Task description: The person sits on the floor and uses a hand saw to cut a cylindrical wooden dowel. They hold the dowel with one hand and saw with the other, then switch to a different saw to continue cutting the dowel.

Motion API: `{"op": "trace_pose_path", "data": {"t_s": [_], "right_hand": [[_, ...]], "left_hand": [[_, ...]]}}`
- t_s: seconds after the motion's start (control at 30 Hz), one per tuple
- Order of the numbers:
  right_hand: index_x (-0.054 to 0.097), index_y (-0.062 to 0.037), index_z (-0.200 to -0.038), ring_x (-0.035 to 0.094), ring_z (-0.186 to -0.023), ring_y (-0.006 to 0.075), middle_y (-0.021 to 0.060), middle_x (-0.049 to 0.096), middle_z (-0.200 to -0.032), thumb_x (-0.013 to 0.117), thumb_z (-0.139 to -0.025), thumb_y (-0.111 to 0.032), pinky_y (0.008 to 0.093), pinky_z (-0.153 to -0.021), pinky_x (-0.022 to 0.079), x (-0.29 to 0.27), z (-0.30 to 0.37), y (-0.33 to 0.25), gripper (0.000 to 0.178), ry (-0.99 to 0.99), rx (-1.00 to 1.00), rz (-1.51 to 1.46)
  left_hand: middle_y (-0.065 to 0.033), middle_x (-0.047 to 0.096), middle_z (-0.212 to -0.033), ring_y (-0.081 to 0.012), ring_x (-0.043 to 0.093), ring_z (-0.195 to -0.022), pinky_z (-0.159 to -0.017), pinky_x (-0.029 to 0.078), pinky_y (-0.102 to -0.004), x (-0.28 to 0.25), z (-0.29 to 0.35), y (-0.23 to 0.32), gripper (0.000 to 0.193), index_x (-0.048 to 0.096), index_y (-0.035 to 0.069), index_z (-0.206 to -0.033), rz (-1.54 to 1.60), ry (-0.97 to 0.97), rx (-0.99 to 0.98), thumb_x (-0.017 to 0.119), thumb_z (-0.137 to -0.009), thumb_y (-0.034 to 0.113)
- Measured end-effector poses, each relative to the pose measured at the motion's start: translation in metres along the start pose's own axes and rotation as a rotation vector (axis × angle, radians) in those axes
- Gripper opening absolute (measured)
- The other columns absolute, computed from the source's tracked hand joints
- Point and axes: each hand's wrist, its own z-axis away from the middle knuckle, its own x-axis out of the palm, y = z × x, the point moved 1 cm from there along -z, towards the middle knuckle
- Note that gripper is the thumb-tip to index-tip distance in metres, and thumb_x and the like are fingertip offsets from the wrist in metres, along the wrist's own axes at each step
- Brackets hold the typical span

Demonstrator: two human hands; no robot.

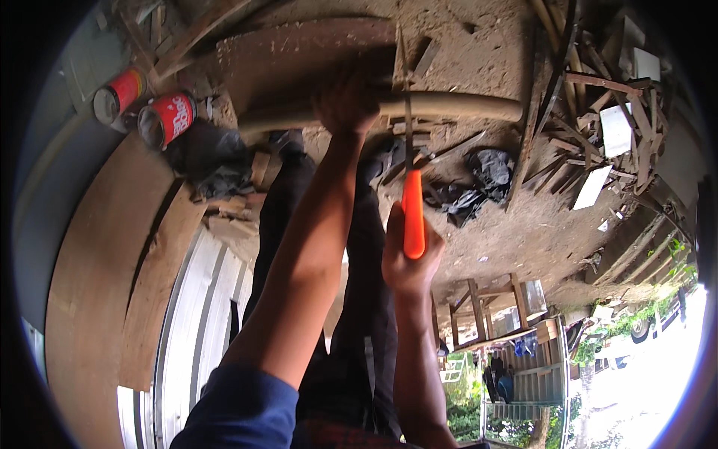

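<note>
A long, pale wooden pole [456, 104] lies crosswise in front of me, over a dark brown board [299, 46]. My left hand [345, 103] is wrapped around the pole and presses down on it; shadow darkens its fingers. Gripped in my right hand [413, 258] is the orange handle of a handsaw [413, 213]. Its narrow blade points away from me and crosses the pole to the right of my left hand. I cannot tell how deep the blade sits in the wood.
Two red cans [168, 120] lie at the far left, near black plastic [213, 153]. More crumpled black plastic [479, 183] is on the dirt floor to the right. Scrap wood [636, 135] is piled at the far right. Large wooden boards [105, 262] stand along the left side.
</note>
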Motion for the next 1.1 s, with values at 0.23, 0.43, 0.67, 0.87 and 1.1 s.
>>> {"op": "trace_pose_path", "data": {"t_s": [0.23,0.43,0.67,0.87,1.1], "right_hand": [[0.066,-0.0008,-0.081,0.059,-0.046,0.0247,0.0104,0.055,-0.055,0.064,-0.092,-0.020,0.0338,-0.046,0.044,-0.002,0.036,0.054,0.022,0.078,0.013,-0.260],[0.062,-0.0005,-0.078,0.056,-0.047,0.0181,0.0069,0.053,-0.056,0.058,-0.092,-0.023,0.0329,-0.046,0.041,-0.038,0.090,0.067,0.027,0.241,-0.005,-0.218],[0.057,-0.0010,-0.073,0.050,-0.047,0.0108,0.0021,0.051,-0.053,0.059,-0.097,-0.017,0.0298,-0.044,0.038,-0.054,0.136,0.062,0.029,0.428,0.166,-0.360],[0.054,-0.0017,-0.078,0.042,-0.052,0.0066,-0.0023,0.045,-0.060,0.059,-0.101,-0.022,0.0274,-0.048,0.033,-0.078,0.180,0.018,0.032,0.596,0.344,-0.657],[0.066,0.0024,-0.091,0.062,-0.064,0.0109,0.0053,0.065,-0.070,0.063,-0.100,-0.028,0.0276,-0.059,0.048,-0.128,0.211,-0.022,0.032,0.671,0.313,-0.852]], "left_hand": [[-0.0026,0.063,-0.091,-0.0273,0.058,-0.087,-0.079,0.042,-0.0454,-0.022,0.002,0.014,0.017,0.061,0.018,-0.083,-0.209,-0.291,-0.047,0.065,-0.070,0.028],[-0.0070,0.061,-0.105,-0.0294,0.059,-0.097,-0.085,0.043,-0.0476,-0.026,-0.001,0.010,0.039,0.064,0.017,-0.098,0.007,-0.328,0.086,0.069,-0.079,0.051],[-0.0205,0.064,-0.112,-0.0386,0.062,-0.107,-0.090,0.049,-0.0484,-0.061,-0.007,-0.037,0.062,0.054,0.005,-0.124,0.007,-0.800,0.392,0.080,-0.078,0.038],[-0.0278,0.067,-0.099,-0.0449,0.066,-0.096,-0.080,0.053,-0.0510,-0.203,-0.029,-0.023,0.065,0.047,0.003,-0.128,0.138,-0.896,0.233,0.078,-0.080,0.034],[-0.0302,0.066,-0.107,-0.0457,0.065,-0.099,-0.084,0.053,-0.0489,-0.403,-0.050,0.051,0.068,0.057,-0.005,-0.128,0.343,-0.759,0.246,0.063,-0.092,0.052]]}}
